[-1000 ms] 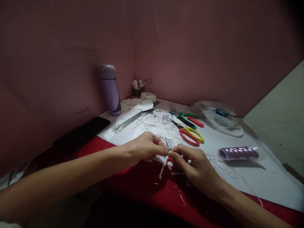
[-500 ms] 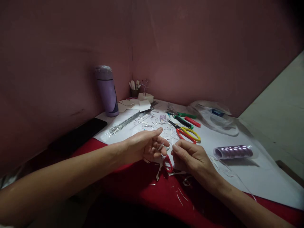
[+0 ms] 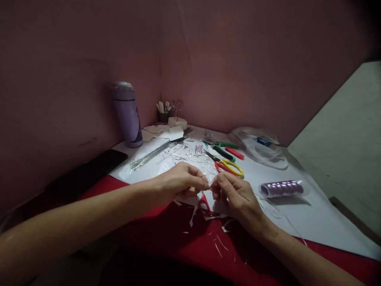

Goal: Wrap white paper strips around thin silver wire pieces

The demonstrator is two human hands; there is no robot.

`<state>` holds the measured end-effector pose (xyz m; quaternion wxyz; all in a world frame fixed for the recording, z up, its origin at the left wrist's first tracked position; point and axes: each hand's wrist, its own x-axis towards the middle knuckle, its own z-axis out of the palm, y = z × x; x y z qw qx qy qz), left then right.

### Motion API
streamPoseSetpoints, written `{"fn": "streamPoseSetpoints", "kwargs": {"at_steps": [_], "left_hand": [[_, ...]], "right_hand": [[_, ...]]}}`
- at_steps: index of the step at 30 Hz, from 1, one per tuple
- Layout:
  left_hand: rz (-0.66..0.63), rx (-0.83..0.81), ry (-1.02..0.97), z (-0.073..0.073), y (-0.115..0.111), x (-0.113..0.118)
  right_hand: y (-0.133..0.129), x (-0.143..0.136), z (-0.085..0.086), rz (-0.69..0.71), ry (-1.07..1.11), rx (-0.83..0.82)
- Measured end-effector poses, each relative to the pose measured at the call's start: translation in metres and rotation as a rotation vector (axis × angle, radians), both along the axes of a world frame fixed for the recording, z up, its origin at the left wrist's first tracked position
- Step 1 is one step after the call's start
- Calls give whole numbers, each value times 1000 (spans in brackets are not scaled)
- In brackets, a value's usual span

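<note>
Near the front edge of the white sheet [image 3: 297, 216], my left hand [image 3: 190, 182] is closed in a pinch. My right hand [image 3: 233, 192] faces it, its thumb and fingers also pinched, the fingertips of both nearly touching. Whatever lies between the fingertips is too small to make out. Below them is the red handle of a pair of scissors [image 3: 204, 205], partly hidden by my left hand. Scissors with red and yellow handles [image 3: 230, 167] lie just behind my right hand. Thin paper scraps [image 3: 193, 216] are scattered around.
A purple bottle [image 3: 127, 115] and a dark flat object [image 3: 89, 172] stand and lie at left. Thin wires [image 3: 151, 155] lie behind my left hand. Green-handled pliers [image 3: 224, 153], a red tool [image 3: 234, 153], a plastic bag [image 3: 262, 149] and a purple ribbon roll [image 3: 282, 188] are at right.
My left hand has turned over from palm-up with loosely spread fingers into a pinch beside my right fingertips. The whole view has shifted slightly, with objects a little further left.
</note>
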<state>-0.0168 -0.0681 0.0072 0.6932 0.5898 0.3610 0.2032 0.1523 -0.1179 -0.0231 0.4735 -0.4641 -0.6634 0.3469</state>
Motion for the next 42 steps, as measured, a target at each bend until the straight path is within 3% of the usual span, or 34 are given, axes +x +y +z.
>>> {"fn": "streamPoseSetpoints", "kwargs": {"at_steps": [3, 9, 15, 17, 19, 22, 26, 29, 34, 37, 40, 42], "left_hand": [[61, -14, -14, 0, 2, 5], [-33, -19, -27, 0, 3, 10], [10, 3, -35, 2, 6, 15], [28, -3, -50, 1, 11, 16], [74, -7, -76, -1, 16, 15], [161, -5, -111, -3, 23, 13], [222, 0, -137, -4, 27, 6], [221, 8, -170, -5, 28, 4], [207, -25, -226, -8, 26, 6], [220, -32, -224, -9, 25, 6], [225, -43, -233, -9, 25, 5], [225, -46, -251, -9, 25, 4]], "right_hand": [[2, 0, 1, -38, 18, 33], [5, 3, -1, -35, 50, 23], [9, 8, 0, -56, 18, 59], [13, 17, 6, -160, -22, 128], [19, 31, 14, -351, -61, 210], [32, 52, 19, -559, -251, 251], [46, 59, 2, -485, -707, 217], [52, 57, -11, -413, -865, 185], [58, 61, -9, -309, -831, 136], [59, 63, -4, -331, -759, 125], [57, 58, 1, -371, -542, 139], [52, 52, 5, -321, -347, 119]]}}
